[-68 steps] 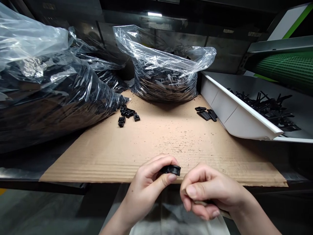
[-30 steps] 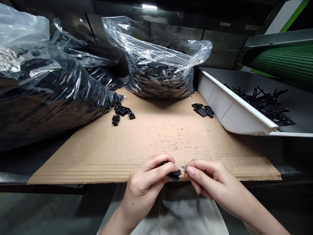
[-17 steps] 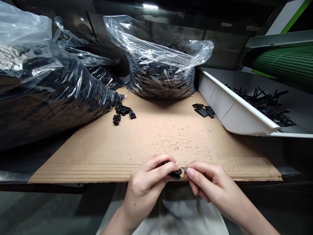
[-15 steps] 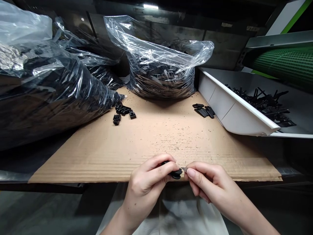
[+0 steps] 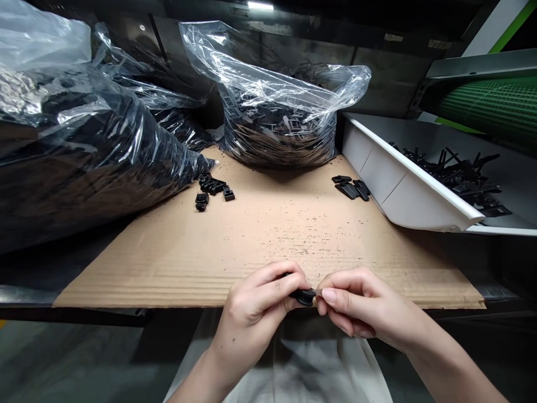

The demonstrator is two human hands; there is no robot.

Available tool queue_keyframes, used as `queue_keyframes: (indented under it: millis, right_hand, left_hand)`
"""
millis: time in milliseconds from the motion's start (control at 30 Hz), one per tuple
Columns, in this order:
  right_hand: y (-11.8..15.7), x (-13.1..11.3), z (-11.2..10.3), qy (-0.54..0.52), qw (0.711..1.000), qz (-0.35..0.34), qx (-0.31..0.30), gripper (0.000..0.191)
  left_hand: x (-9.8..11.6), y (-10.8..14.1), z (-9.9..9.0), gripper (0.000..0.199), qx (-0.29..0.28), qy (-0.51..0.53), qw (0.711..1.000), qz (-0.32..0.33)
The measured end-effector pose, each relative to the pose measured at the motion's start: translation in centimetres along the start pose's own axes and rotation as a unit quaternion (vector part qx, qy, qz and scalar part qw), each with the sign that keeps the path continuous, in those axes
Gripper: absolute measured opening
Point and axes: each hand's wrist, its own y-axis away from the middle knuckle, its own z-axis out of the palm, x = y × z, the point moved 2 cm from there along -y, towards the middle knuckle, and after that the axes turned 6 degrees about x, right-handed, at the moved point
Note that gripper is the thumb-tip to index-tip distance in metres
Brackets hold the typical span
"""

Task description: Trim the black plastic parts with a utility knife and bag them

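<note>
Black part [image 5: 304, 297] gripped in the left hand [image 5: 255, 302] above the cardboard's [image 5: 168, 240] near edge; the right hand [image 5: 364, 299], pinching a small pointed piece [image 5: 318, 291], wants light, steady pressure.

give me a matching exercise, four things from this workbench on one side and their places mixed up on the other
Things
1. rounded black plastic part
2. clear plastic bag with its top open
3. white plastic tray
4. flat brown cardboard sheet

Places
A. on the right, holding thin black pieces
B. beneath the loose black blocks
C. in the left hand
D. at the back, in the middle

Pairs: 1-C, 2-D, 3-A, 4-B
</note>
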Motion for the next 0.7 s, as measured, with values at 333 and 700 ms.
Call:
queue_keyframes:
  millis: [333,700]
  right_hand:
    - [-0.4,0.1,0.3,-0.101,0.991,0.025,-0.089,0.028]
    - [1.2,-0.4,1.2,0.011,0.974,-0.075,0.214,0.021]
  left_hand:
    - [0.2,-0.3,-0.1,0.018,0.012,0.057,0.996,-0.070]
    - [-0.5,0.0,0.3,0.023,0.038,0.160,0.943,-0.289]
